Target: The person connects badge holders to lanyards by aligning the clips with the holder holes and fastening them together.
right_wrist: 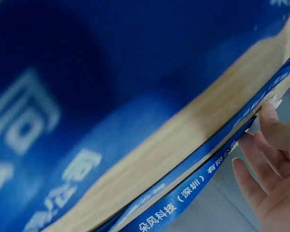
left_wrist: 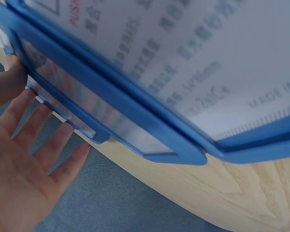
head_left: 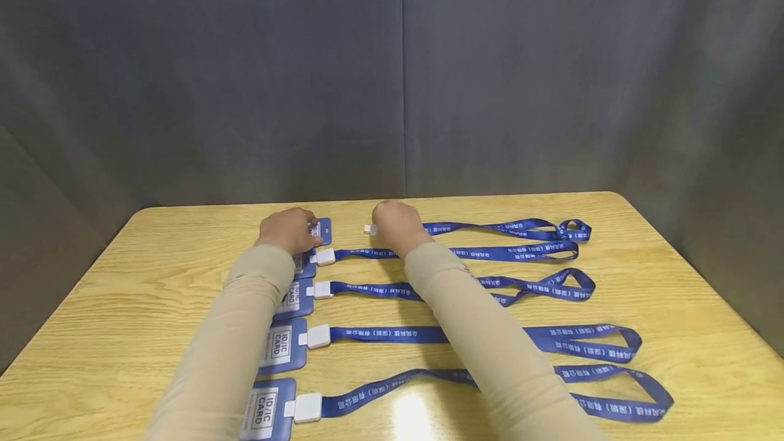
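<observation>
At the far edge of the table, my left hand (head_left: 286,230) holds a blue ID card holder (head_left: 322,231) by its edges. In the left wrist view, the thumb and fingers lie on opposite sides of that holder (left_wrist: 72,118). To the right, my right hand (head_left: 398,224) pinches the white clip (head_left: 369,229) of a blue lanyard (head_left: 508,227). The right wrist view shows this clip (right_wrist: 255,126) between thumb and fingertips, with the printed strap (right_wrist: 183,195) running from it. A gap separates the clip from the card holder.
Nearer on the wooden table (head_left: 122,332) lie several card holders, such as the nearest one (head_left: 269,410), each joined by a white clip (head_left: 307,407) to a blue lanyard (head_left: 380,386) stretched rightward. A dark grey curtain (head_left: 392,73) hangs behind.
</observation>
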`<state>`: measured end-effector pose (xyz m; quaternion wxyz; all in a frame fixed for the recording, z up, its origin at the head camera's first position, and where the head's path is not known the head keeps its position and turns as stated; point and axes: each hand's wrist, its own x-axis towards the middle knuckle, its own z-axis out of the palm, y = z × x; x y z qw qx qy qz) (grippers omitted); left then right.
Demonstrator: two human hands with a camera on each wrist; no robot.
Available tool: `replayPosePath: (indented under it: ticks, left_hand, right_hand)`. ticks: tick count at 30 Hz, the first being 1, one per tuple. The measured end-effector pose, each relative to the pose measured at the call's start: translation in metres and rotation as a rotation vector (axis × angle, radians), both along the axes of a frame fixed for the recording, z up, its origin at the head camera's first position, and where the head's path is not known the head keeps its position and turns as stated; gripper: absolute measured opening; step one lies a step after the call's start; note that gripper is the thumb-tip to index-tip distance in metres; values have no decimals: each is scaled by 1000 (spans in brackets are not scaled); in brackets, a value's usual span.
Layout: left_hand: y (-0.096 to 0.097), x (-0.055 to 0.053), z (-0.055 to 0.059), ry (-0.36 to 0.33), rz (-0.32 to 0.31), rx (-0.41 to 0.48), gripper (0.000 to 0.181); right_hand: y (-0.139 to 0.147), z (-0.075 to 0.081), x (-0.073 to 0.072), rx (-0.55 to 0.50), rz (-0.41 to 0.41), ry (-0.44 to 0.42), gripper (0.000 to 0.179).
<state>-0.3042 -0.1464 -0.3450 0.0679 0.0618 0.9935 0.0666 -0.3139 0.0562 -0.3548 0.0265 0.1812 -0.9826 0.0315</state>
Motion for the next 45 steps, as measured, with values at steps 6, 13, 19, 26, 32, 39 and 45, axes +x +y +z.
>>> replayPosePath:
  ticks: [6,13,19,26,32,39,45]
  left_hand:
    - [6,1,-3,8,-8,-19,52]
    - [8,-1,-4,26,-2,-9,52]
    - [6,0,-5,23,1,3,52]
    - [8,2,-4,25,5,18,51]
    - [11,4,-2,29,16,28,50]
    - [15,6,0,32,20,34,49]
    - [14,6,-1,35,25,41,49]
  right_hand:
    - [-7,-1,3,-6,20,-3,13]
    - [-15,1,1,-1,55,38,14]
    - [-20,2,-2,4,65,26,15]
    - [-29,4,-5,20,85,15,18]
    - [-38,4,-6,37,101,23,19]
    - [-40,6,-4,56,94,19,18]
    - [-43,5,-4,30,98,16,17]
